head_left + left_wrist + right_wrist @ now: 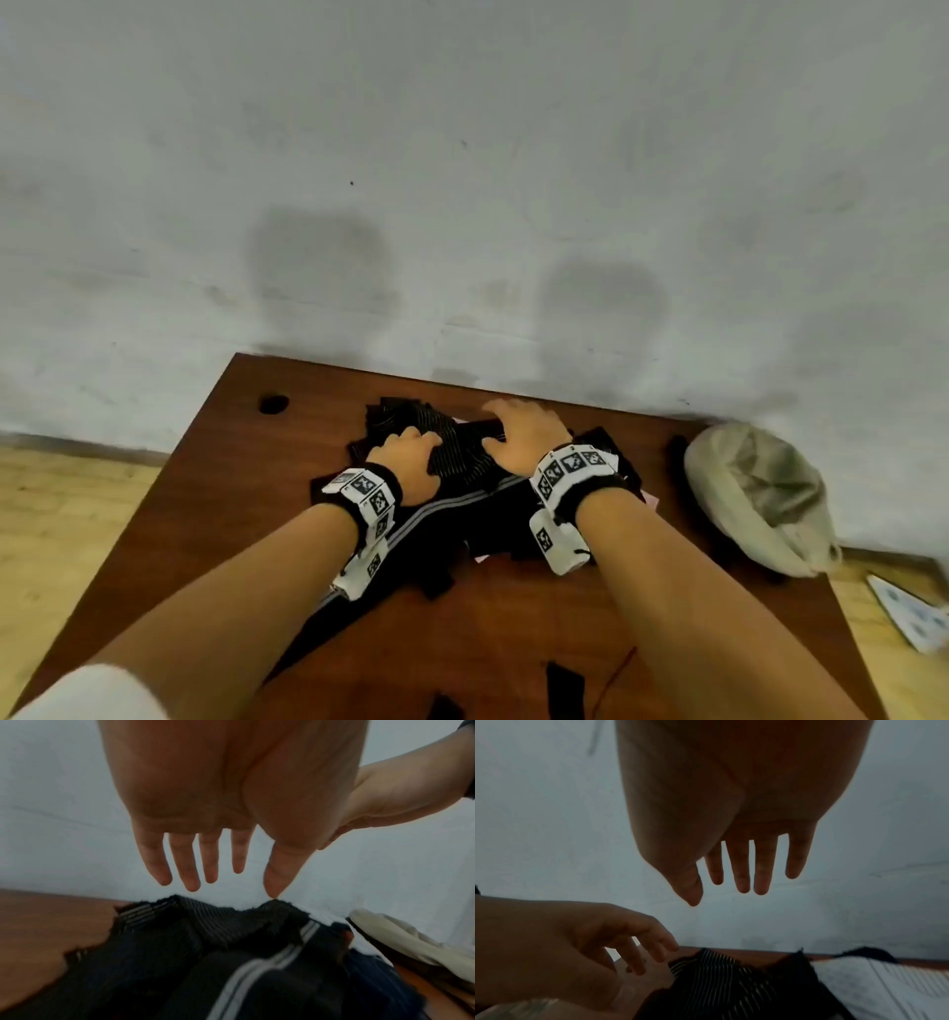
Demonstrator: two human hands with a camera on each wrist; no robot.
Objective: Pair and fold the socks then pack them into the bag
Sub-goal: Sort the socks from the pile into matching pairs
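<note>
- The socks (462, 462) lie in a dark heap in the middle of the table (246, 493), several overlapping; a thin-striped one sits on top at the far side, and one with pale bands (462, 501) runs under the wrists.
- The left hand (408, 465) hangs over the striped sock with fingers straight and slightly apart in the wrist view; it pinches nothing. Whether the fingertips touch the cloth I cannot tell.
- The right hand (524, 437) is spread the same way over the far edge of the heap, holding nothing.
- The bag (760, 493), pale cloth, slumps at the right end of the table, well apart from the heap. Whether its mouth is open is unclear.
- The step in hand looks like sorting for a match, so the task is at an early stage.
- To do it well: part the heap with flat fingers first, so each pattern shows.
- Lift the striped sock by its cuff, not its middle, so it hangs free of the others.
- Lay matched socks flat, cuffs together, on bare wood before folding.
- Risk: dark socks look alike here; check the stripes before pairing.
</note>
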